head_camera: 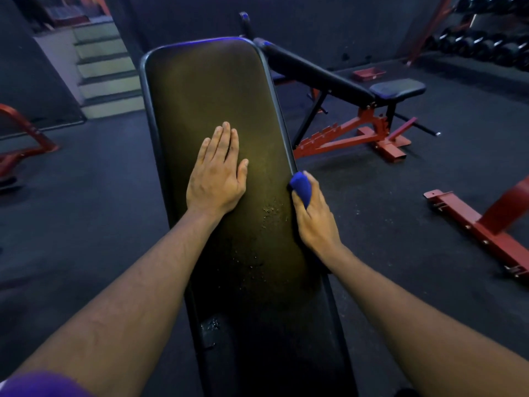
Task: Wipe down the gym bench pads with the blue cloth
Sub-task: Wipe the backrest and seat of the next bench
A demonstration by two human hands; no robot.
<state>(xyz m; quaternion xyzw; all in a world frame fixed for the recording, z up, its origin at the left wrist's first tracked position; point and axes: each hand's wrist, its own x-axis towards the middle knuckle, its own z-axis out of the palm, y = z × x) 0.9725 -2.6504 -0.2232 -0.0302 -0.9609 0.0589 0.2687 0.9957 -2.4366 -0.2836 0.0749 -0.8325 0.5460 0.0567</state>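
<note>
Nearest me, a purple sleeve (43,385) edges the lower left corner, and both bare forearms reach forward over the bench pad (211,90), a long, rounded, dark vinyl cushion with a raised rim. Small wet droplets (267,210) speckle its lower right part. My left hand (219,173) lies flat on the pad, fingers straight and together, holding nothing. My right hand (313,209) curls around the bunched blue cloth (301,187), pressing it against the pad's right edge. Dark speckled rubber floor (86,224) surrounds the bench. Beyond, to the right, I see a second bench (329,78) with black pads on a red steel frame, then pale steps (106,67) at far left and a dumbbell rack (486,41) at far right.
</note>
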